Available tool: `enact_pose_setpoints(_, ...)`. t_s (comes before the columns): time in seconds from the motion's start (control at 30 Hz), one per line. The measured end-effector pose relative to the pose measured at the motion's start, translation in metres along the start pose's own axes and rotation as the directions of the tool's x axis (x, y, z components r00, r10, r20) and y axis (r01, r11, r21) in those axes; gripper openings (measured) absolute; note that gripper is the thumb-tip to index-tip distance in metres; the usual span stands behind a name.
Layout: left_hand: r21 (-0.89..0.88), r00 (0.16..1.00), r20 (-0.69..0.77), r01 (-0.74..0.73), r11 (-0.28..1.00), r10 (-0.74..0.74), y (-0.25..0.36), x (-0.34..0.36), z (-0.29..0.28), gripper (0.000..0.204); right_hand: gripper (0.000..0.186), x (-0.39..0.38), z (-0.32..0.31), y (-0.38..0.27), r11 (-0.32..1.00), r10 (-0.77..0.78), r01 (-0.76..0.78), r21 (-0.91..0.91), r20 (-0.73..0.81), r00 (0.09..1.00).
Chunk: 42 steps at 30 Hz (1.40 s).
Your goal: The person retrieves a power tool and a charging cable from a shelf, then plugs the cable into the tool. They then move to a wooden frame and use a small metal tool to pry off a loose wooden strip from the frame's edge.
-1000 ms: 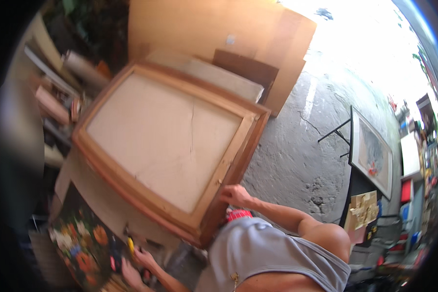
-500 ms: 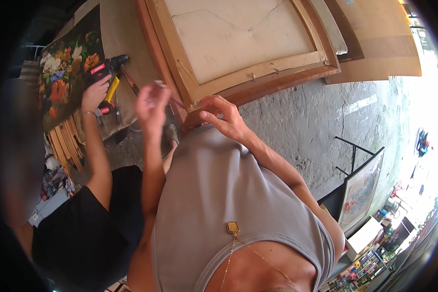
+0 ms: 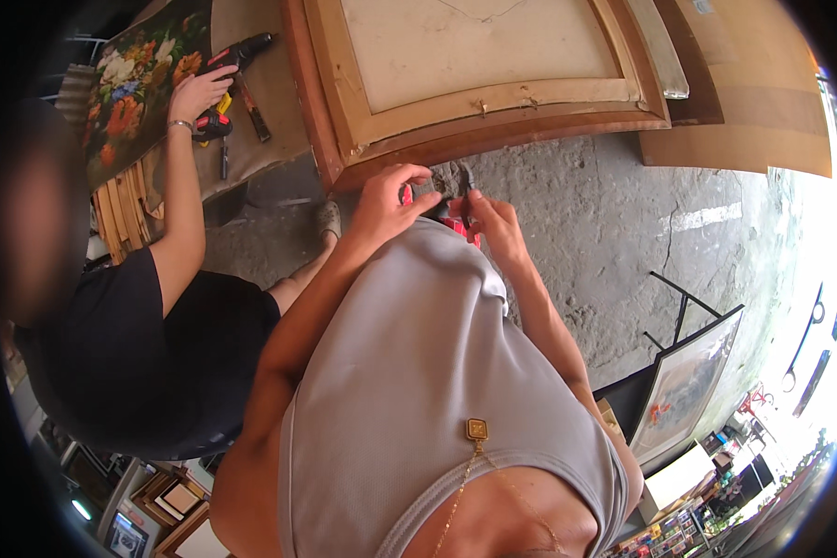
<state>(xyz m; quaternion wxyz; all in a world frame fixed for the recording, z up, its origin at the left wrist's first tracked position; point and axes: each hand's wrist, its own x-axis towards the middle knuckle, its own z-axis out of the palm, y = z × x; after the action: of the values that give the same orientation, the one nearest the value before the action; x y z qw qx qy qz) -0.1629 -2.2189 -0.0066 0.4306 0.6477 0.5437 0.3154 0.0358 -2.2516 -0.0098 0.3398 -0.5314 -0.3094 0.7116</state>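
Note:
My left hand (image 3: pixel 391 206) has its fingers curled round a small red object, mostly hidden. Beside it, my right hand (image 3: pixel 498 228) grips a slim dark tool (image 3: pixel 468 181), its exact kind hard to tell; a red item (image 3: pixel 460 229) shows beneath. Both hands are low in front of my grey top (image 3: pixel 400 353), just below the edge of a wooden picture frame (image 3: pixel 391 149) that lies face down with a stretched canvas back (image 3: pixel 484 46) and hanging wire.
At left, a co-worker in black (image 3: pixel 158 353) has a hand (image 3: pixel 200 93) on a drill (image 3: pixel 237 54) beside a floral painting (image 3: pixel 139 102), hand tools (image 3: pixel 251 107) and wooden strips (image 3: pixel 126 219). Boards (image 3: pixel 735 139) lie behind the frame. A framed picture on a stand (image 3: pixel 684 381) is at right.
My hands have come off the frame's corner and down to waist level, the right now gripping a dark tool. The view has swung; the co-worker's hand stays by the drill.

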Motion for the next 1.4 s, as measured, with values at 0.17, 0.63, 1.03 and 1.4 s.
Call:
enact_pose_setpoints(0.17, 0.177, 0.996, -0.060, 0.071, 0.982, -0.061, -0.024, 0.020, -0.024, 0.031, 0.050, 0.027, -0.031, -0.003, 0.903, 0.241, -0.258, 0.344, 0.090, 0.966)
enact_pose_setpoints(0.63, 0.543, 0.920, -0.185, -0.198, 0.816, 0.346, -0.074, 0.158, 0.053, 0.028, 0.052, 0.129, -0.052, -0.031, 0.722, 0.455, -0.448, 0.528, 0.126, 0.882)
enact_pose_setpoints(1.03, 0.728, 0.929, -0.224, -0.040, 0.684, 0.293, -0.071, 0.163, 0.058, 0.034, 0.035, 0.108, -0.047, -0.036, 0.731, 0.537, -0.484, 0.482, 0.032, 0.843)
enact_pose_setpoints(1.4, 0.453, 0.920, -0.201, -0.217, 0.865, 0.337, -0.061, 0.160, 0.055, 0.029, 0.041, 0.070, -0.037, -0.061, 0.890, 0.410, -0.380, 0.252, -0.081, 0.908)
